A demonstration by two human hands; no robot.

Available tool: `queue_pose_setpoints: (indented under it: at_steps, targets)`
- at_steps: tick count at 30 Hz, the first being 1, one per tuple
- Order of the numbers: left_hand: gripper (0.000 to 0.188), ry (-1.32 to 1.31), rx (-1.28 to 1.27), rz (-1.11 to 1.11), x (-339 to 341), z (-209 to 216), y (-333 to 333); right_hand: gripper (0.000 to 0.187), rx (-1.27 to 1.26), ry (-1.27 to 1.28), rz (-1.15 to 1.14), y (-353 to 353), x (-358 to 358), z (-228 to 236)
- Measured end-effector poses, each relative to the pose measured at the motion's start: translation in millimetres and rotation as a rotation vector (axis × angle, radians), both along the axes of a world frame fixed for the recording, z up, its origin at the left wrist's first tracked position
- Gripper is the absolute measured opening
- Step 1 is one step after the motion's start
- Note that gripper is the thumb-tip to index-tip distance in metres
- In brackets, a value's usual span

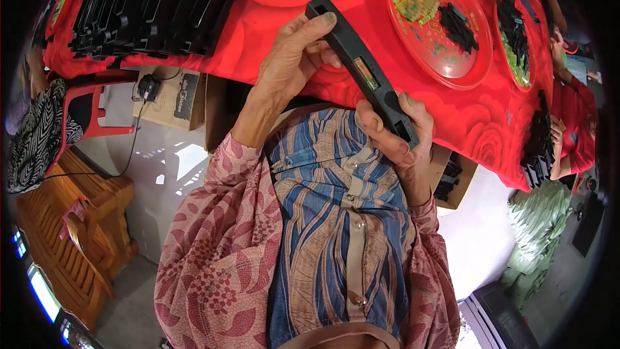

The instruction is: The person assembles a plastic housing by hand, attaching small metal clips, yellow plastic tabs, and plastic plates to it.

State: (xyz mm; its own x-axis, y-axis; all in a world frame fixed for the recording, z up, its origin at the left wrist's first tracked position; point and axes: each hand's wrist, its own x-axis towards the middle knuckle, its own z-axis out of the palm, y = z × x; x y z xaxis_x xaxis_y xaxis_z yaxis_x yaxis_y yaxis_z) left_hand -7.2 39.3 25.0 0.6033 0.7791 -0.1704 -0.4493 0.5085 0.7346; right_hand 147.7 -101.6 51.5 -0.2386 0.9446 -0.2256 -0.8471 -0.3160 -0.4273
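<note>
A long black spirit level (352, 52) is held aslant over the near edge of the table, with a yellow-green vial (366, 72) showing in its middle window. My left hand (294, 52) grips its upper end, thumb lying on top. Around the lower end my right hand (403, 130) is closed, thumb and fingers on either side. To the right of the level, a red round plate (475, 68) carries yellow-green clear pieces (414, 1) and a heap of small black parts (457, 28).
Many black level bodies (152, 10) stand in rows at the table's far left. A second red plate (522, 81) and more black bodies (538, 142) lie at the right, beside a person in red (578, 123). Left are a red chair (97, 103), a carton (169, 100) and a wooden bench (71, 220).
</note>
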Motion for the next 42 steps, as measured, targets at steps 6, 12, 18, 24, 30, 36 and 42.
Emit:
queue_pose_setpoints:
  at_steps: [6, 12, 18, 24, 30, 36, 42]
  targets:
    - [0.023, -0.187, 0.011, -0.092, -9.0, -7.8, 8.0, 0.044, -0.046, -0.284, 0.019, -0.8, 18.4, 2.9]
    - [0.030, -0.067, 0.140, -0.127, -5.8, -4.8, 3.8, 0.029, 0.027, -0.995, -0.021, -15.4, 40.5, 13.7]
    - [0.037, 0.234, 0.456, -0.157, -12.0, -14.5, -3.8, 0.030, 0.459, -1.838, -0.246, -17.5, 45.8, 2.6]
    - [0.035, 0.432, 0.685, -0.152, -15.1, -25.9, -3.6, 0.040, 0.634, -2.052, -0.360, -21.6, 48.5, -13.1]
    - [0.036, 0.526, 1.099, -0.023, -6.1, -21.2, -8.5, 0.050, 0.375, -2.083, -0.265, -22.4, 52.1, -6.4]
    - [0.037, 0.693, 1.215, -0.002, -0.6, -16.9, -17.7, 0.051, 0.374, -2.106, -0.217, -27.0, 61.3, -7.3]
    - [0.051, 0.677, 1.164, -0.085, -2.7, -11.8, -14.3, 0.046, 0.389, -2.057, -0.365, -33.9, 69.8, 1.8]
